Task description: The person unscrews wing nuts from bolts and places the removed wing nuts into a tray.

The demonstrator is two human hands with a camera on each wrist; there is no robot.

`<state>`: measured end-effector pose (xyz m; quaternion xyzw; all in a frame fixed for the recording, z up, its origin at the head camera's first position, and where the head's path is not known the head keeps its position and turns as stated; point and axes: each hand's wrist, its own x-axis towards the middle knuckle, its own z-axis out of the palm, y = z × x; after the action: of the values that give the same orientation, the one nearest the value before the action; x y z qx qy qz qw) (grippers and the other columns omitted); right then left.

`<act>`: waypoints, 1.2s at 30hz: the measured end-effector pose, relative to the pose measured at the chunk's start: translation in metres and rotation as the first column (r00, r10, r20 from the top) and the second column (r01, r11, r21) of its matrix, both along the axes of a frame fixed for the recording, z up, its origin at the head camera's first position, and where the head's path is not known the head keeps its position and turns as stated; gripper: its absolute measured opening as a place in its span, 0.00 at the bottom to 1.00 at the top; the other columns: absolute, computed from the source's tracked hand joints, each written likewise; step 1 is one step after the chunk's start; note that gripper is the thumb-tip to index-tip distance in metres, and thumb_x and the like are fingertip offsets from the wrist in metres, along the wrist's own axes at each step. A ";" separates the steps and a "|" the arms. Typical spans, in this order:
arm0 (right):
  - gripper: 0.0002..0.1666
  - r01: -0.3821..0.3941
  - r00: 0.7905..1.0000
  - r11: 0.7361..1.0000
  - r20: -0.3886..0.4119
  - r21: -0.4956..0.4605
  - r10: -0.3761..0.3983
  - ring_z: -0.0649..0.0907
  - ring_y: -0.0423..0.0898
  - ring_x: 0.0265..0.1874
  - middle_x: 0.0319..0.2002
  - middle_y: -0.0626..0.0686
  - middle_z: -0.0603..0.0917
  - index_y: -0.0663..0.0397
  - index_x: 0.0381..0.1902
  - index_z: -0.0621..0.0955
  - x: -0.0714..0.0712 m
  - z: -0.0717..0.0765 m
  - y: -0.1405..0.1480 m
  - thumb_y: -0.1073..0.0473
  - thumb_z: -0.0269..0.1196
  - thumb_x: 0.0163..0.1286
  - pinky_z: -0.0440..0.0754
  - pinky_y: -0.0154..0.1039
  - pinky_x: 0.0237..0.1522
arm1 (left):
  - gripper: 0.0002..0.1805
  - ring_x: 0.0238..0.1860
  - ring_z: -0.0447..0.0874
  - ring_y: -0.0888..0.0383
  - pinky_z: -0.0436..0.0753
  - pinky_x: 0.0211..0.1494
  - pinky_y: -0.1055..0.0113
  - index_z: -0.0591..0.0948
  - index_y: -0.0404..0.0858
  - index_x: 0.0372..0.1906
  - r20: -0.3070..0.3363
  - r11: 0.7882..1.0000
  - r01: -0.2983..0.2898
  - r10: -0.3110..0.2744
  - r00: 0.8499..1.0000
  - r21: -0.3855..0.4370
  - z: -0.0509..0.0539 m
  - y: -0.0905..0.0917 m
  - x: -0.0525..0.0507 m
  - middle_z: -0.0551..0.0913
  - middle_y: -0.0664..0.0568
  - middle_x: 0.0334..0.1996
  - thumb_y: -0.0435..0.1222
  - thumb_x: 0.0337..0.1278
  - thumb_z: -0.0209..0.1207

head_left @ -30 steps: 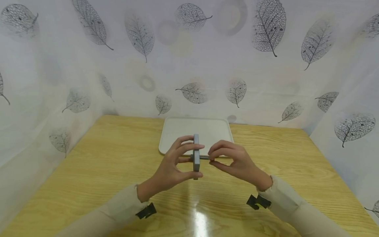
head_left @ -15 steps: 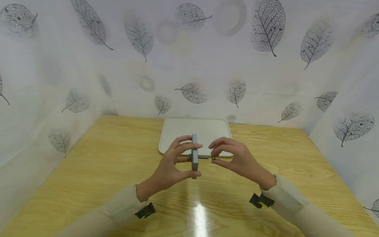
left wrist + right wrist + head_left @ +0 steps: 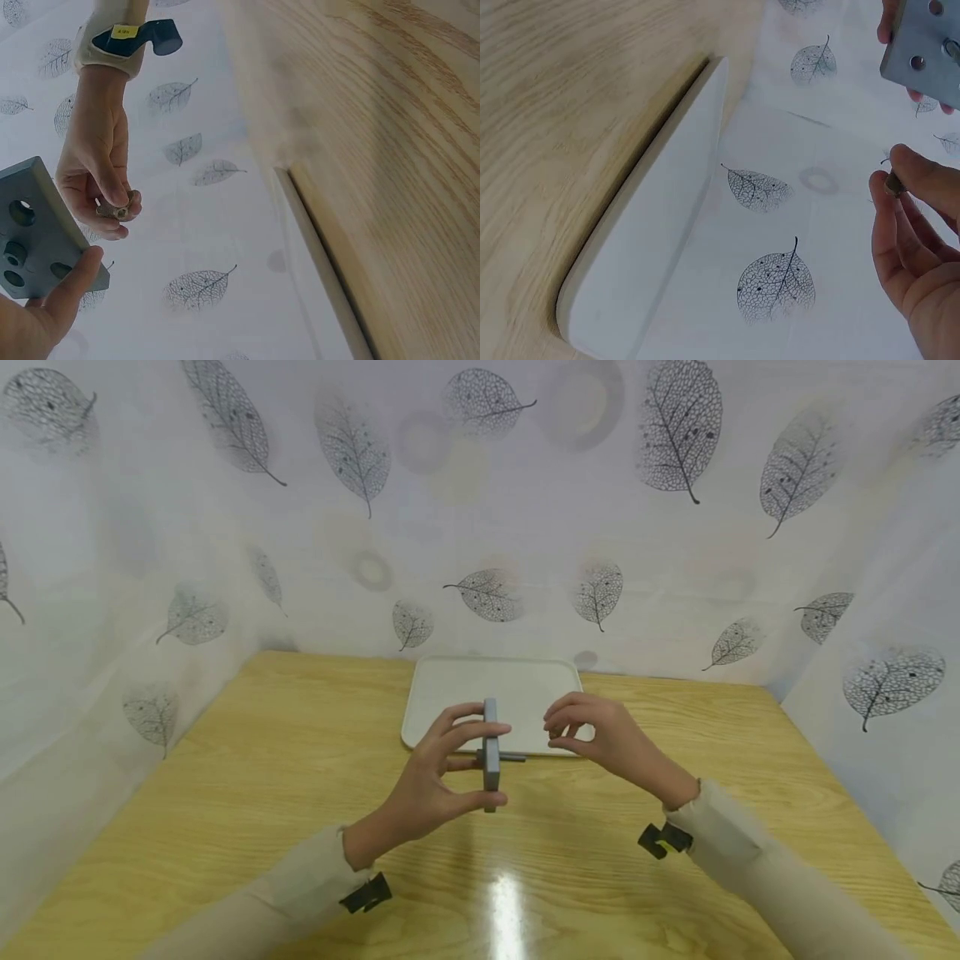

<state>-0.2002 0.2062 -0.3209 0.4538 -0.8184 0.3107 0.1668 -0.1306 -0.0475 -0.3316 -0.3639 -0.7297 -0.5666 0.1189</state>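
My left hand [image 3: 423, 781] holds a grey metal plate [image 3: 491, 768] on edge above the table, thumb below and fingers above. Several round holes show in the plate's face in the left wrist view. A bolt [image 3: 513, 758] passes through it, its head on the left and its shank sticking out to the right. My right hand [image 3: 611, 743] is off to the right, apart from the bolt. Between thumb and fingers it pinches a small brownish wing nut [image 3: 122, 212] with a hole in its middle. In the head view the fingers mostly hide the wing nut.
A white rectangular tray [image 3: 457, 681] lies behind both hands, near the far edge of the wood-grain table [image 3: 315, 718]. A pale curtain [image 3: 525, 527] with leaf prints surrounds the table at the back and sides.
My right hand has drawn away from the bolt's end, to the right and up, with the wing nut in its fingers. The left hand and plate have barely moved.
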 end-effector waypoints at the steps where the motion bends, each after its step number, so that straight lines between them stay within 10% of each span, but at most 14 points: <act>1: 0.16 0.009 1.000 1.000 0.006 0.009 -0.009 0.82 0.39 0.26 0.35 0.52 0.83 0.57 0.34 0.84 -0.003 0.001 0.001 0.72 0.72 0.45 0.83 0.29 0.28 | 0.33 0.49 0.78 0.50 0.87 0.45 0.64 0.74 0.42 0.59 0.000 1.000 0.001 -0.001 1.000 0.001 0.000 0.000 0.000 0.63 0.43 0.63 0.36 0.43 0.71; 17: 0.08 0.051 0.980 0.963 0.172 0.266 -0.099 0.82 0.44 0.30 0.35 0.52 0.85 0.56 0.36 0.85 -0.058 0.016 0.005 0.67 0.67 0.57 0.85 0.35 0.33 | 0.33 0.48 0.79 0.51 0.87 0.45 0.65 0.74 0.42 0.59 0.002 1.000 -0.010 0.010 1.000 0.001 0.000 -0.001 0.000 0.63 0.43 0.62 0.35 0.42 0.71; 36: 0.08 0.096 0.932 0.897 0.276 0.432 -0.234 0.82 0.50 0.36 0.38 0.58 0.85 0.62 0.39 0.84 -0.118 -0.002 -0.003 0.69 0.64 0.60 0.83 0.44 0.41 | 0.33 0.47 0.80 0.51 0.86 0.45 0.66 0.74 0.42 0.59 0.008 1.000 -0.020 0.020 1.000 0.004 -0.003 -0.002 0.000 0.64 0.43 0.62 0.35 0.42 0.71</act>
<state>-0.3177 0.2032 -0.3226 0.3499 -0.9173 0.1854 -0.0419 -0.1309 -0.0497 -0.3342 -0.3542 -0.7326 -0.5682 0.1222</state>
